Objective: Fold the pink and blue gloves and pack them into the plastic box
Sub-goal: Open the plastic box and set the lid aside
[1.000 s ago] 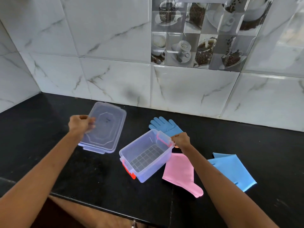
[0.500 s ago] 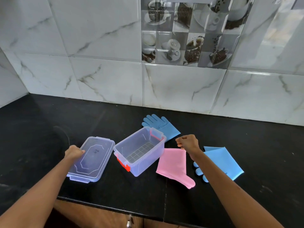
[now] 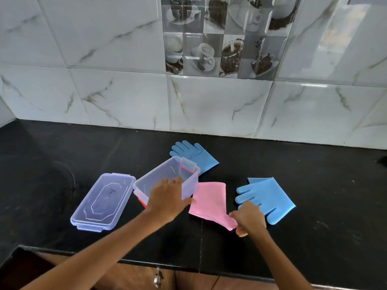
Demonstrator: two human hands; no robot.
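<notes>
A clear plastic box (image 3: 188, 181) with red latches stands open on the black counter. A pink glove (image 3: 211, 200) lies flat just right of it. My right hand (image 3: 249, 219) pinches the pink glove's near tip. My left hand (image 3: 167, 200) hovers with spread fingers over the box's near right corner, its fingertips close to the pink glove's left edge. One blue glove (image 3: 270, 195) lies flat to the right of the pink one. A second blue glove (image 3: 195, 153) lies behind the box, partly hidden by it.
The box's clear lid (image 3: 102, 200) lies flat on the counter (image 3: 62, 155) left of the box. A tiled wall (image 3: 125, 97) rises behind. The counter's front edge (image 3: 188, 266) runs just below my forearms, with wooden cabinet fronts under it.
My left hand let go of the lid, which now rests on the counter, and moved right over the box. My right hand moved down to the pink glove's near tip and gripped it.
</notes>
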